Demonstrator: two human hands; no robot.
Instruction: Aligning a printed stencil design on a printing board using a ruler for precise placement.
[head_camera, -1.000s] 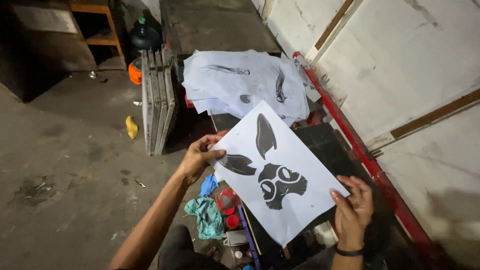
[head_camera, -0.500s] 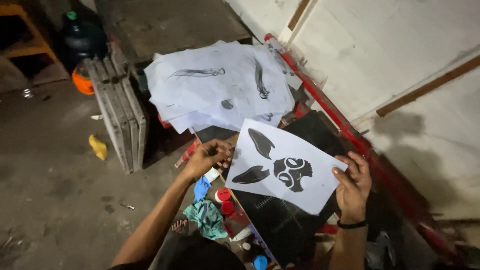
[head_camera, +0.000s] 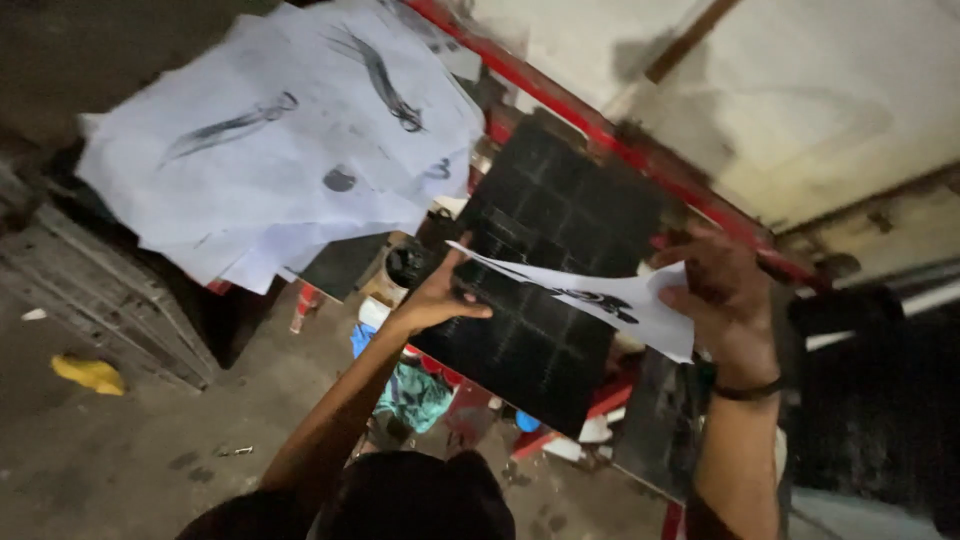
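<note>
The left hand (head_camera: 445, 295) is clamped on the near-left corner of a white printed sheet (head_camera: 610, 300), thumb on top and fingers curled underneath. The right hand (head_camera: 725, 300) grips the opposite, right edge of the same sheet, fingers closed over the paper; a dark band circles that wrist. The sheet hangs between the two hands, seen almost edge-on, tilted so that only a sliver of its black printed figure shows.

Directly under the sheet lies a black gridded board (head_camera: 545, 270), slanted, its surface divided into squares. The sheet hovers just above this board; whether paper and board touch cannot be told from this angle. Along the far side of the board runs a red frame rail (head_camera: 600, 125), and past that rail stands a pale wall (head_camera: 800, 90).

To the left of the board, a loose pile of white sheets (head_camera: 290, 150) with black brush-like marks spreads out, overlapping one another. Left of that pile, grey slatted frames (head_camera: 110, 290) lean together on the concrete floor (head_camera: 130, 440). A yellow scrap (head_camera: 90, 373) lies on the floor beside those frames. Below the board's near edge sits a teal cloth (head_camera: 415, 395), near a blue scrap and some red parts, too dim to make out further.
</note>
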